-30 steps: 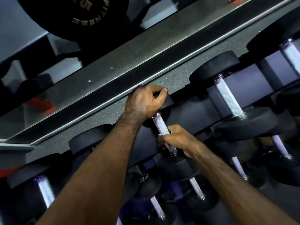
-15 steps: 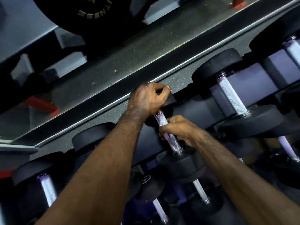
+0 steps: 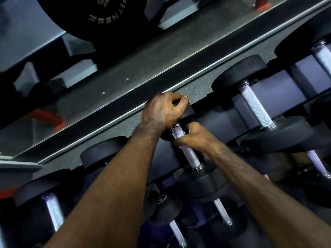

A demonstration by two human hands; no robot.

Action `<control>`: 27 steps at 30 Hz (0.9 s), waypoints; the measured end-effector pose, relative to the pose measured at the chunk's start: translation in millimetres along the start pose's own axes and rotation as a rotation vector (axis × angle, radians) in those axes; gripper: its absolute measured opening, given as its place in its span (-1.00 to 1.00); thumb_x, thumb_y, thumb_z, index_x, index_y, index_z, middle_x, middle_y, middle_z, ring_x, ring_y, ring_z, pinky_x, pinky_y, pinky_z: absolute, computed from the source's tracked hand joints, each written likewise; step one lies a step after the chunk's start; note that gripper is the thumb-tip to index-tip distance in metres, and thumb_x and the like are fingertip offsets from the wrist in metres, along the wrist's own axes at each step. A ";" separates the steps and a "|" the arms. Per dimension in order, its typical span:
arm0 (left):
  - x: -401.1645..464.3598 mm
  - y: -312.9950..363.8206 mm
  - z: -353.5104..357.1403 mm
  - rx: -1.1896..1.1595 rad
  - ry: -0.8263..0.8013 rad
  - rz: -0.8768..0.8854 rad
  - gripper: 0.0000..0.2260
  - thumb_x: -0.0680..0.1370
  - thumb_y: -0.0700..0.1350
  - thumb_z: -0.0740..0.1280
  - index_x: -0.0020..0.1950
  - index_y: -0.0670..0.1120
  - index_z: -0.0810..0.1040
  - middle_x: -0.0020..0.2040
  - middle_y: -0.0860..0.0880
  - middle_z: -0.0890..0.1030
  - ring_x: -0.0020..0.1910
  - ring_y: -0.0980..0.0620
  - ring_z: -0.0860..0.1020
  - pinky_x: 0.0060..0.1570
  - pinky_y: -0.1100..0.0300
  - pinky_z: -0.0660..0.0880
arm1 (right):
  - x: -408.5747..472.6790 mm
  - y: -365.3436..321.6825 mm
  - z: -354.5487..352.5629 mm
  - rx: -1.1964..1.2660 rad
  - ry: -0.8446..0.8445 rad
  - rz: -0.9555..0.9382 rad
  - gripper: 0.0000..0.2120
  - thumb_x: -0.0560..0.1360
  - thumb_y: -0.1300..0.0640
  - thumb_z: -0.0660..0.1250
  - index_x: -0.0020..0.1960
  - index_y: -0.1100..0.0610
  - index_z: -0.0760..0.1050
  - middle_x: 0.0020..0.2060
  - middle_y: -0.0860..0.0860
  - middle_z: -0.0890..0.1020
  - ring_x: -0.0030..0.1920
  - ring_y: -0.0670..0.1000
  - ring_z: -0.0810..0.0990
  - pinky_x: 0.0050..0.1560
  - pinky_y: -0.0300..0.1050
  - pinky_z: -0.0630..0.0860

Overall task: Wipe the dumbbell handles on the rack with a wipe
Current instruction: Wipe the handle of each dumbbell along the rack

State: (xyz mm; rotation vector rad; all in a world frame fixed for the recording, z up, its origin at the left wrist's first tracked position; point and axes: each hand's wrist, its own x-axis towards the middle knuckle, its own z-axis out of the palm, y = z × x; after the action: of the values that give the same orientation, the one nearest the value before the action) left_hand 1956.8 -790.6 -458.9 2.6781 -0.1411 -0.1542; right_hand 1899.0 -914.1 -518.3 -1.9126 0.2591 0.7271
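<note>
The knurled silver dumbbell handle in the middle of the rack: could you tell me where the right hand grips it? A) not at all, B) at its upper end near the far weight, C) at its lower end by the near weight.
B: the right hand wraps the upper part of the knurled silver dumbbell handle, leaving its lower stretch bare.

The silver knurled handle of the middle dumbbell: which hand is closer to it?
Right. The right hand wraps the silver knurled handle; the left hand grips the black weight head beyond it.
</note>
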 end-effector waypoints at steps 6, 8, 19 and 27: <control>-0.4 -1.8 0.9 0.000 0.017 0.007 -0.62 0.55 0.26 0.18 0.10 0.19 0.75 -0.45 0.09 0.47 -0.30 -0.06 0.52 -0.27 0.13 0.32 | -37.7 31.5 -4.9 -0.058 0.063 -0.065 -0.78 0.33 0.13 0.40 -0.05 0.07 0.70 -0.23 0.04 0.71 -0.21 -0.05 0.63 -0.18 -0.12 0.55; 0.0 -1.3 1.1 0.000 0.019 0.007 -0.64 0.57 0.24 0.21 0.09 0.17 0.75 -0.48 0.10 0.44 -0.32 -0.05 0.49 -0.30 0.13 0.30 | -33.1 24.1 -4.3 -0.082 0.166 -0.132 -0.71 0.43 0.25 0.28 0.02 0.06 0.72 -0.19 0.01 0.73 -0.15 -0.01 0.68 -0.14 -0.21 0.55; -1.2 -1.5 1.3 -0.023 0.025 0.017 -0.59 0.54 0.26 0.17 0.11 0.20 0.76 -0.52 0.10 0.41 -0.42 0.08 0.41 -0.35 0.18 0.27 | -36.9 21.8 16.0 -0.021 0.430 -0.311 -0.79 0.36 0.05 0.56 -0.11 -0.01 0.54 -0.16 -0.13 0.62 -0.18 -0.10 0.62 -0.08 0.02 0.61; -0.2 -1.6 2.8 -0.042 0.022 0.001 -0.56 0.52 0.30 0.15 0.15 0.24 0.76 -0.51 0.13 0.39 -0.40 0.02 0.39 -0.28 0.15 0.29 | -54.6 44.6 20.7 -0.138 0.433 -0.247 -0.68 0.32 0.03 0.59 -0.12 -0.01 0.45 -0.19 -0.11 0.54 -0.21 -0.04 0.55 -0.15 0.06 0.57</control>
State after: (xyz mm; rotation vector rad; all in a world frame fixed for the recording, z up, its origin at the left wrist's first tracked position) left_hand 1956.3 -790.4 -462.1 2.6372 -0.1315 -0.1258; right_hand 1826.5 -923.5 -525.4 -2.1748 0.2383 0.1642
